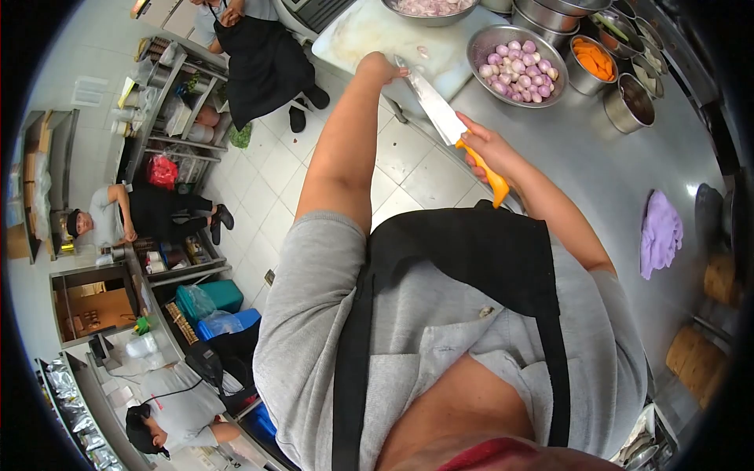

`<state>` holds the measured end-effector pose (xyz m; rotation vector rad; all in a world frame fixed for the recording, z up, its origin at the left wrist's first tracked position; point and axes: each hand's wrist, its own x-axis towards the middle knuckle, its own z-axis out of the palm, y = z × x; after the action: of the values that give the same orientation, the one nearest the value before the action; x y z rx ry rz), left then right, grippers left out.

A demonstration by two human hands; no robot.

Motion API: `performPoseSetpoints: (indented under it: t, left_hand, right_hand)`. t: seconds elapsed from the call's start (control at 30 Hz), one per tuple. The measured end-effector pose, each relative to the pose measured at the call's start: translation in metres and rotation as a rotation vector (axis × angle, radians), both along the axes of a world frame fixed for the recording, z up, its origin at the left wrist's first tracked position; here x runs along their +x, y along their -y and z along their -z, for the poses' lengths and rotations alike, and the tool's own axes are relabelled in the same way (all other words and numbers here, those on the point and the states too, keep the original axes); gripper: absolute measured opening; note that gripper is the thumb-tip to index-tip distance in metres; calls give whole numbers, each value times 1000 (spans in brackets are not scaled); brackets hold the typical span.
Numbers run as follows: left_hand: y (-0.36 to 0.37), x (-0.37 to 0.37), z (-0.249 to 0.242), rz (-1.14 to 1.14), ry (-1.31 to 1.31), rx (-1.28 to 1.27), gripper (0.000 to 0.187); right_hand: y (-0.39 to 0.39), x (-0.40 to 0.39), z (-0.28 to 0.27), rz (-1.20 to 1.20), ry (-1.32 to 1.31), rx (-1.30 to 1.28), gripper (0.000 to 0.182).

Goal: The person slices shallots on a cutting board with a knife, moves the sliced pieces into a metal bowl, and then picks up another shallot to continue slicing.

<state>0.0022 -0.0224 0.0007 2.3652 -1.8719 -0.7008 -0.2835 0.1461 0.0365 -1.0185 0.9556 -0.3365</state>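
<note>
the right hand [481, 147] is closing around the orange handle of a large knife [440, 116], fingers wrapped tight, and is holding the blade out level above the edge of the steel worktop [597, 173]. the blade is pointing away from the body toward the white cutting board [377, 39], and its tip is meeting the left hand [382, 67]. the left hand is curling at the near edge of the cutting board, fingers pressing against the tip of the blade; whether it is gripping anything else is not possible to tell.

taking the cutting board as the landmark: just to its right, 1 steel bowl of peeled shallots [518, 67] is sitting on the worktop, and beyond that bowl, further right, a smaller steel pot of orange slices [593, 63] is standing beside 1 empty steel cup [628, 102]. at the far edge of the board, another bowl of sliced onion [432, 8] is showing only in part. well to the right of the board and nearer the body, a lilac cloth [660, 231] is lying crumpled on the worktop.

to the left of the board, a person in a black apron [263, 55] is standing on the tiled floor, and 2 more people are working further left by shelves.
</note>
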Motion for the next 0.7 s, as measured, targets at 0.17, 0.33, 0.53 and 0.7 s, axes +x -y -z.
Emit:
performPoseSetpoints:
  t: [0.17, 0.33, 0.53, 0.7]
  left_hand:
    - [7, 6, 6, -32, 14, -28, 51]
    - [-6, 6, 2, 58, -48, -353, 38]
    - [-1, 10, -8, -112, -246, -328, 24]
    - [-11, 40, -14, -283, -321, -570, 24]
  right_hand:
    - [-9, -14, 0, -55, -37, -4, 50]
    - [-8, -25, -25, -64, -88, -40, 50]
    - [-7, -54, -44, -36, -116, -168, 51]
    - [-6, -42, -24, 124, -8, -132, 53]
